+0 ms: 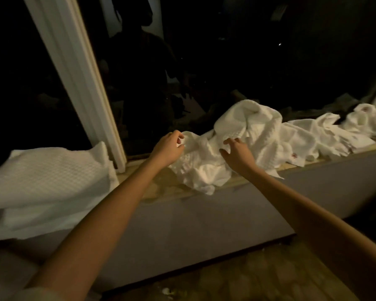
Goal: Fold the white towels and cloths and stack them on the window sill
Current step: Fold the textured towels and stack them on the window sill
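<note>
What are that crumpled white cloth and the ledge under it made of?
The crumpled cloth: likely soft cotton waffle weave, matte; a grid of squares shows. The window sill: perhaps polished stone, mottled tan with faint sheen; too dim to be sure.

Dark window (pixel 226 51) w/ white frame (pixel 78 72); grey wall (pixel 182 224).

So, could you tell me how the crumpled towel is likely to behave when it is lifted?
Probably floppy: the crumpled towel lies in soft folds and a corner droops over the sill edge. It would likely sag from wherever the left hand pinches it. The waffle weave looks thick, so perhaps bulky yet light, and hardly slippery.
</note>
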Available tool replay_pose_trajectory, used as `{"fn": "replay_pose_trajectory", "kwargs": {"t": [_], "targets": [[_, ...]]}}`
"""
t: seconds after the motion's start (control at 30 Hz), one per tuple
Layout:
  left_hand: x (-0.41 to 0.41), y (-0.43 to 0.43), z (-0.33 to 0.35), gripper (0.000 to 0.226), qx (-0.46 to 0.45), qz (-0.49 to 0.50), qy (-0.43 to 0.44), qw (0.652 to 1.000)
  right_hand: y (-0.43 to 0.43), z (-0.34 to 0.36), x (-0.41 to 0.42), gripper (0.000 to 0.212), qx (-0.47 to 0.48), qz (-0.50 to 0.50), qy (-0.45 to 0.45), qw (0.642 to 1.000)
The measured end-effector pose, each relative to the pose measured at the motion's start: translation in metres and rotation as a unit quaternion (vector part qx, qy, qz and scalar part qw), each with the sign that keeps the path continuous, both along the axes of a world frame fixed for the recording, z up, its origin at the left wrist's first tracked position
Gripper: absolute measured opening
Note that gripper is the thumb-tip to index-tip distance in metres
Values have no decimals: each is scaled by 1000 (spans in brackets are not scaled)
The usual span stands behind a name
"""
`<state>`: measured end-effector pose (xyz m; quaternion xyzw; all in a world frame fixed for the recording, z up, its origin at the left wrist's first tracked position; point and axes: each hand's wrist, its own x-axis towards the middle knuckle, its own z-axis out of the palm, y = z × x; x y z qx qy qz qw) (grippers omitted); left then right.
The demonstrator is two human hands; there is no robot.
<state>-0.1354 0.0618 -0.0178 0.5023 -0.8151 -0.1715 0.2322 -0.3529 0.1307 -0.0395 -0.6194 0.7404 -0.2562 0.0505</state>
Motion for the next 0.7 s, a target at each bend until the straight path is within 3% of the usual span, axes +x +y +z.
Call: {"fn": "replay_pose_trajectory", "kwargs": {"t": [0.13,0.3,0.4,0.5,0.57,0.63,0.7], "targets": [[-74,-20,8,32,-8,-19,10,1000,-20,11,-88,41,-78,-50,-6,996],[-172,-66,16,37,-14,3,53,998,-66,29,-185,56,-113,-96,-8,989],[-217,-85,10,50,15,26,78,997,-90,29,-228,64,-78,-95,-29,992],[-244,-96,1,58,64,38,156,985,-115,20,-257,70,-13,-77,-91,993],[-253,-104,-4,53,57,70,137,986,-128,14,-268,63,25,-58,-160,985],[-256,-110,-1,34,40,66,118,990,-138,4,-274,44,32,-35,-232,972],[-257,-110,11,10,61,28,164,984,-141,-1,-278,32,19,-24,-287,958]]}}
